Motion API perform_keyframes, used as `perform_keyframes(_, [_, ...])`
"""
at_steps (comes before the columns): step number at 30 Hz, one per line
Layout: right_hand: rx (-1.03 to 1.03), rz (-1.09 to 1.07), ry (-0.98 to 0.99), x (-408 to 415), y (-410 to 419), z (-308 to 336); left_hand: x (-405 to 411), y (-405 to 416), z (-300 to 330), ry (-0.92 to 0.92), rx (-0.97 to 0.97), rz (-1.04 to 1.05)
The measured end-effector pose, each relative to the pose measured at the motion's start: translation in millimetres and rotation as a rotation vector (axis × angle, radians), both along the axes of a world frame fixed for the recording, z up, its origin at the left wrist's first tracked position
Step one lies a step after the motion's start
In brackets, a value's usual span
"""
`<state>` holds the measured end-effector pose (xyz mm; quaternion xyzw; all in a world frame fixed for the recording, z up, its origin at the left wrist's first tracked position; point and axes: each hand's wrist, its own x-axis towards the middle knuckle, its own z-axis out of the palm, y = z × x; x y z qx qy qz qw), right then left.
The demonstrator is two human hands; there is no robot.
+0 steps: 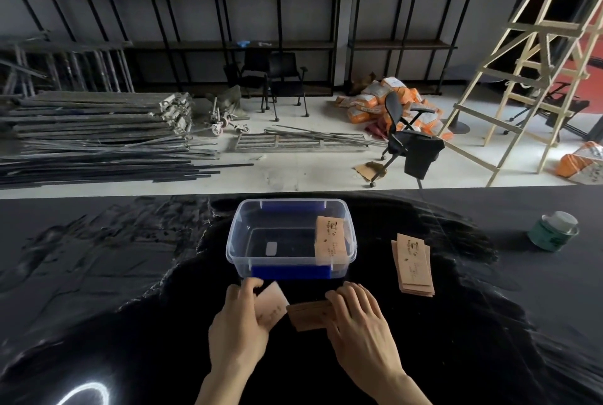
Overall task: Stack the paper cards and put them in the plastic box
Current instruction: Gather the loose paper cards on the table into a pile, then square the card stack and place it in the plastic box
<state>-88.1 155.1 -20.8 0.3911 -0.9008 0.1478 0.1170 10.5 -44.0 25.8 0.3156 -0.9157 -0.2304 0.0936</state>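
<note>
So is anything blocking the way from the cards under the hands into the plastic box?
Nothing visible does. The plastic box sits open, lidless, just beyond the cards held by the left hand and right hand. One batch of cards already leans inside its right end.

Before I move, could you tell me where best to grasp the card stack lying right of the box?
Probably pinch the long edges of the card stack mid-length, from above: it lies flat, fanned, clear of the plastic box.
</note>
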Motion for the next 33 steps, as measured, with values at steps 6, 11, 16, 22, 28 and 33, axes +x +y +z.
perform_keyframes(6, [-0.054,-0.017,0.029,2.0,-2.6,-2.0,-23.8,16.1,11.0,0.203,0.103,-0.277])
perform_keyframes(11, [-0.093,0.022,-0.008,-2.1,-6.9,0.4,-36.8,45.2,12.2,0.175,0.394,-0.44])
perform_keyframes(16, [0.016,0.038,-0.041,-7.6,-5.0,8.0,-36.4,45.3,15.7,0.084,0.205,-0.481])
perform_keyframes(22, [-0.466,-0.222,-0.366,-10.2,12.2,20.1,-52.3,58.8,26.7,-0.049,0.267,-0.351])
perform_keyframes(28, [-1.008,-0.408,-0.983,-34.9,59.9,32.4,-89.3,111.1,17.8,0.089,0.686,-0.227])
perform_keyframes(33, [-1.148,-0.555,-0.933,-72.0,82.2,45.3,-136.1,153.2,17.9,0.156,0.744,-0.235])
